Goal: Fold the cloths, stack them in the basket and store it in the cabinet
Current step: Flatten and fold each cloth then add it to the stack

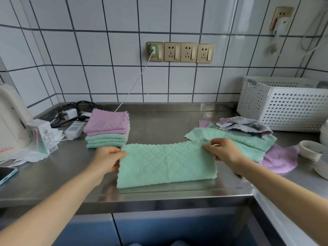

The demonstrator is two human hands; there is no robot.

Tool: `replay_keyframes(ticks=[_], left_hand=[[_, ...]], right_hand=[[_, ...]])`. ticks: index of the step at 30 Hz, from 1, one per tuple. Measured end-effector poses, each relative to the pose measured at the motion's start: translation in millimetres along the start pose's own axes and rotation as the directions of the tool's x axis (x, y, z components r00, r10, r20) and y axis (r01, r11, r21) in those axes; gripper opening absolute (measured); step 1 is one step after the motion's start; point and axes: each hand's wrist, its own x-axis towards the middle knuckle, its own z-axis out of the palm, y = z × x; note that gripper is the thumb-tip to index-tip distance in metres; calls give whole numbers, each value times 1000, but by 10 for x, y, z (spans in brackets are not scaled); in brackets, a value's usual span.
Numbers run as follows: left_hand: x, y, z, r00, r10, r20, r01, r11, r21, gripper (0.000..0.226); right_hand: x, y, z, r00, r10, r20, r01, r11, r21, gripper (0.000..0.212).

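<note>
A green quilted cloth [166, 164], folded in half, lies on the steel counter [159, 121] near its front edge. My left hand [106, 159] grips its left end and my right hand [225, 151] grips its upper right corner. Behind my left hand stands a stack of folded cloths [107, 128], pink ones on top of green ones. To the right lies a loose pile of unfolded cloths [248, 137]: green, grey and pink. The white perforated basket [284, 105] stands at the back right against the tiled wall.
A white appliance [10, 118], a small carton [43, 135], a power strip [74, 128] with cables and a phone [7, 174] crowd the left side. White bowls [310, 150] sit at the right edge. Blue cabinet doors [159, 229] are below the counter.
</note>
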Motion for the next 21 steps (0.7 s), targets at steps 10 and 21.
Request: replay_keyframes(ticks=[10,21], left_hand=[[359,-304,93,997,-70,-40,75,986,147,6],[553,-377,126,989,74,-127,-25,937,348,23]], right_hand=[[448,219,335,970,232,-78,-238,969,-67,29],[508,251,351,966,246,-86,-256,955,-147,35]])
